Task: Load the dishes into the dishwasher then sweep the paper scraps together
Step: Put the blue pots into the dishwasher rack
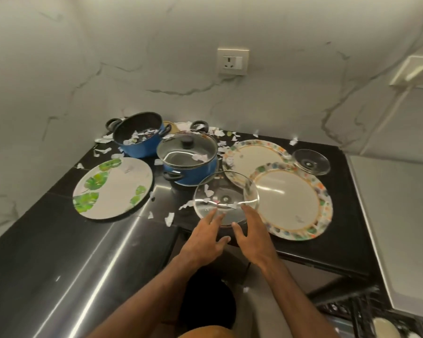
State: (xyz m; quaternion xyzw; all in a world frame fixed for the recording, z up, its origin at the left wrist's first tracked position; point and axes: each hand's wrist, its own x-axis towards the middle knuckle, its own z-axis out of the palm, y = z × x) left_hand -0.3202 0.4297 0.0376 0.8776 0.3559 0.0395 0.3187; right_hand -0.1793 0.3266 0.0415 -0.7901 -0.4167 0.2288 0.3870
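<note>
Where the hands meet: a left hand (205, 236) and a right hand (252, 232) reach side by side to the near rim of a glass bowl (226, 198) at the near edge of a black counter (340, 228).
Fingers: both hands are spread wide with straight fingers, and neither grips anything. The left fingertips show through the glass at the near rim and the right fingers lie along the near-right rim. Whether they press on the glass cannot be told.
Glass bowl: it stands upright with a few scraps inside, and its right rim crosses the left edge of the near plate (288, 201).
Plates: the near plate, with a multicoloured border, partly covers a matching far plate (253, 159). A leaf plate (112, 189) lies to the left, well apart from the bowl.
Pots: a blue lidded pot (188, 159) stands just beyond the bowl. A blue open pot (139, 135) stands far left of it, with scraps inside.
Second bowl (311, 162): clear glass, far right, just beside the far plate.
Paper scraps (169, 218): strewn around the pots and left of the glass bowl.
Rack (352, 311): dark wire, near right, below the counter, with a pale dish (386, 328) in it.
Wall (83, 57): marbled, with a socket (233, 61) above the pots.
</note>
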